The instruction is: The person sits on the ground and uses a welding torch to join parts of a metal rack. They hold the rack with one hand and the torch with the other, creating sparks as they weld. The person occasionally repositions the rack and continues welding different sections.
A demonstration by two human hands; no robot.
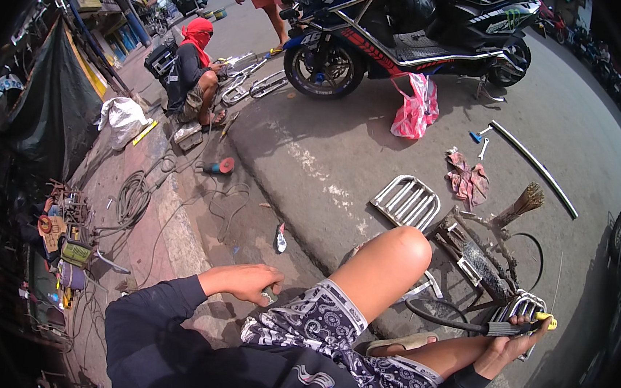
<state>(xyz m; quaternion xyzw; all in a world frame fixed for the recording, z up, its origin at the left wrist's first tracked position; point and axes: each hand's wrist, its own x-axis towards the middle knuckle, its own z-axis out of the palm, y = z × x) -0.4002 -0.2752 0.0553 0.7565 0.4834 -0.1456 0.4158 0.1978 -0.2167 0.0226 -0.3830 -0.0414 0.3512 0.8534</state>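
Note:
My right hand [504,351], low on the right, is closed around the black handle of a welding electrode holder [505,329]. The holder has a yellow head, and a thick black cable [432,319] runs from it to the left. Just beyond it are a slatted silver metal rack [522,307] and a dirty, worn metal stand [482,260]. Over my thigh, my left hand [251,284] is closed on a small grey-green piece [269,296], mostly hidden by the fingers. Another slatted silver rack [407,203] lies beyond my raised knee.
A parked scooter [410,45] stands ahead, with a red-white plastic bag [416,107] beside it. Stained gloves [467,180], a wrench [483,148], a bent tube [535,165] and a brush [522,205] lie right. Cables [131,202] and a grinder [219,166] lie left; a person [197,76] crouches beyond.

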